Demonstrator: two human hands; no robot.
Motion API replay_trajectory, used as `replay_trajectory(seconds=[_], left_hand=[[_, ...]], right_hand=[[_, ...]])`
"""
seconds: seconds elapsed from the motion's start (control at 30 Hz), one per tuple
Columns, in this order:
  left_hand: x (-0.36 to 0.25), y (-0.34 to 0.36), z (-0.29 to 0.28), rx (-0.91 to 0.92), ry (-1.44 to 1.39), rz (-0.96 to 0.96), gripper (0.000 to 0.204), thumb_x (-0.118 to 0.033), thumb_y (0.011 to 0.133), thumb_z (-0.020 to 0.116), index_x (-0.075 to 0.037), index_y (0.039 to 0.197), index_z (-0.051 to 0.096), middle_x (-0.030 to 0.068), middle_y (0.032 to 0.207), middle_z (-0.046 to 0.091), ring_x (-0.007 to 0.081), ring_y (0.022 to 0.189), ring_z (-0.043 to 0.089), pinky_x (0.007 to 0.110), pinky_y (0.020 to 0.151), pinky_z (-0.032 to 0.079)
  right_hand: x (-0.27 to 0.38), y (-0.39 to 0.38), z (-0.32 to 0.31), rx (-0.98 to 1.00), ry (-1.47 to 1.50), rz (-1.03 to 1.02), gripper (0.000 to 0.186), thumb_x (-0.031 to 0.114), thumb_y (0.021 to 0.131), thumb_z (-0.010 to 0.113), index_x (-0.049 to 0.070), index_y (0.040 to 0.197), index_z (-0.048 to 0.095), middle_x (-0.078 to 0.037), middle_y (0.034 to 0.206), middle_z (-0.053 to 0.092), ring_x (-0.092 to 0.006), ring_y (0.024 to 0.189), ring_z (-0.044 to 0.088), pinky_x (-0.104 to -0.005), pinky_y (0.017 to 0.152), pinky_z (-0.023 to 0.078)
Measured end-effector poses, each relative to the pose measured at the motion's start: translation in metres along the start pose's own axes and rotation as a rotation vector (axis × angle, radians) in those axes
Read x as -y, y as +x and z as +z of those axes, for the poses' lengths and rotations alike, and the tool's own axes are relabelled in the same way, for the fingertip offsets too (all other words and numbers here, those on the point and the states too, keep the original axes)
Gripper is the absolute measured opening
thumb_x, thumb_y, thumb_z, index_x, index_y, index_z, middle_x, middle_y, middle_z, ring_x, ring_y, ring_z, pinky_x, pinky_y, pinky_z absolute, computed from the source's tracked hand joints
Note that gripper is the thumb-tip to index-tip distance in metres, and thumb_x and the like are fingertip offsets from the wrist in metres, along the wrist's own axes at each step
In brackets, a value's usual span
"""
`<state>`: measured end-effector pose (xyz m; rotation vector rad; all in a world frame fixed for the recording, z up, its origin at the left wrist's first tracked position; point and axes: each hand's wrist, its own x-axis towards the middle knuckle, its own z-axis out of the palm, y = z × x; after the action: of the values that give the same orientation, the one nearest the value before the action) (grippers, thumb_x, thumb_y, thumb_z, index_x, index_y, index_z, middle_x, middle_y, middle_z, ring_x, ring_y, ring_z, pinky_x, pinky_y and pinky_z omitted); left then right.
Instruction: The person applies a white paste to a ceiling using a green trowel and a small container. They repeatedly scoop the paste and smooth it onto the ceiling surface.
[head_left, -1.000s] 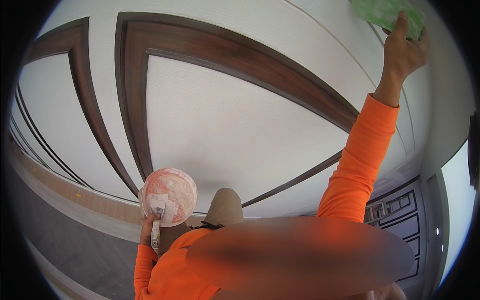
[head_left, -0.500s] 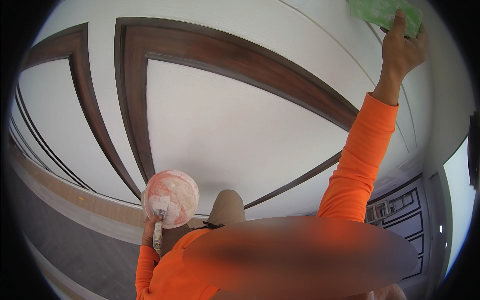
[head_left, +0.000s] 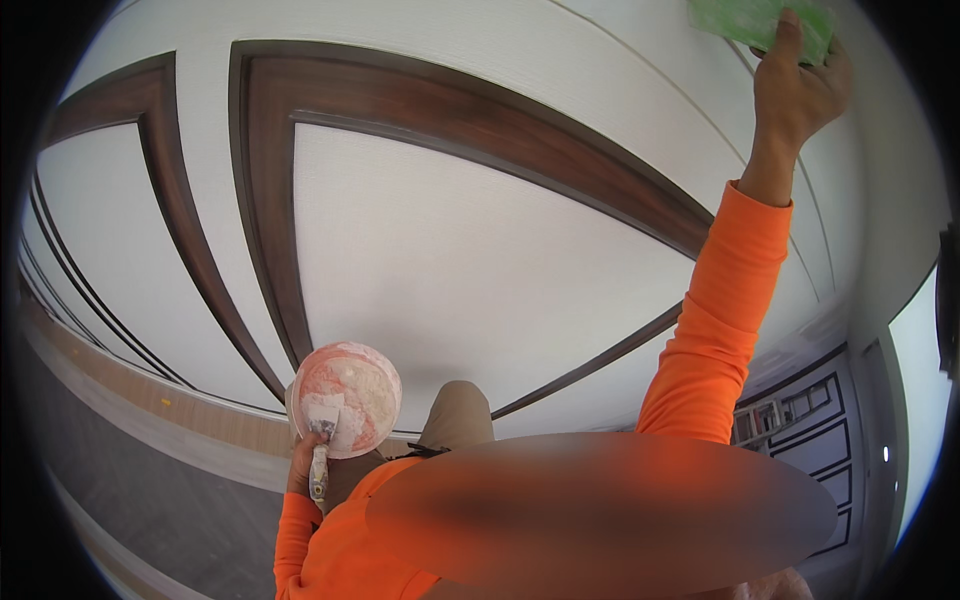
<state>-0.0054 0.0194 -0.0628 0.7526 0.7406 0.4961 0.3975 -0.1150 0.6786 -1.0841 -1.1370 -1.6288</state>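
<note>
A: Fingers [head_left: 790,45] of the right hand [head_left: 800,90] are pressed flat against a green rectangular sanding pad [head_left: 760,22], thumb splayed up over its lower edge, the rest curled at the pad's bottom. Arm in the orange long sleeve [head_left: 715,320] is stretched full up, pad flat on the white textured wall panel [head_left: 480,250] at the top right of the frame.

B: Left hand?

A: Left hand [head_left: 303,465] is low, near the waist, wrapped around the handle of a small putty knife with a pale handle [head_left: 320,455]. Same hand also carries the round pink-and-white bowl smeared with filler [head_left: 345,398]; the knife blade lies against the bowl's inside. Exact finger positions I can't tell, they're tucked behind the bowl.

B: Step?

A: Looks like smoothing or rubbing down the wall high up, filler on standby. Judgement only, the contact spot is almost at the frame edge.

B: Anything else around?

A: Dark brown curved wood trim strips [head_left: 450,110] cross the white panels, one right below the reaching arm. Wood-tone skirting band [head_left: 150,400] lower left, grey floor [head_left: 150,500] under it. White panelled door [head_left: 810,440] lower right.

B: Next move needs?

A: My guess: even pressure on the pad at full reach without slipping onto the brown trim, and keeping the bowl level so filler and knife don't tip out while attention is overhead.
</note>
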Motion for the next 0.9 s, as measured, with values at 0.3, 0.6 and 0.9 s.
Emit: replay_trajectory(seconds=[0.3, 0.6, 0.9], left_hand=[[-0.001, -0.003, 0.007, -0.051, 0.013, 0.012, 0.043, -0.025, 0.079, 0.067, 0.002, 0.112, 0.065, 0.0039, 0.09, 0.062, 0.0172, 0.076, 0.057, 0.032, 0.067, 0.046], [-0.005, -0.01, 0.016, -0.073, -0.043, -0.003, 0.047, -0.025, 0.078, 0.067, 0.002, 0.116, 0.064, 0.0046, 0.089, 0.063, 0.0177, 0.073, 0.057, 0.032, 0.065, 0.046], [0.003, -0.004, 0.011, -0.099, -0.053, 0.057, 0.052, -0.025, 0.078, 0.067, 0.002, 0.122, 0.062, 0.0055, 0.096, 0.063, 0.0186, 0.08, 0.059, 0.032, 0.069, 0.048]], right_hand=[[-0.006, -0.001, -0.005, -0.01, -0.038, 0.007, 0.045, 0.023, 0.091, 0.076, -0.011, 0.119, 0.064, -0.017, 0.102, 0.073, -0.0196, 0.081, 0.072, -0.0312, 0.069, 0.062], [-0.01, -0.003, -0.006, -0.012, -0.067, 0.009, 0.048, 0.024, 0.09, 0.077, -0.012, 0.118, 0.064, -0.018, 0.102, 0.074, -0.0205, 0.083, 0.074, -0.0315, 0.071, 0.064], [0.001, -0.008, -0.002, -0.012, 0.031, 0.083, 0.047, 0.024, 0.09, 0.076, -0.013, 0.117, 0.065, -0.017, 0.1, 0.074, -0.0201, 0.083, 0.074, -0.0308, 0.071, 0.064]])
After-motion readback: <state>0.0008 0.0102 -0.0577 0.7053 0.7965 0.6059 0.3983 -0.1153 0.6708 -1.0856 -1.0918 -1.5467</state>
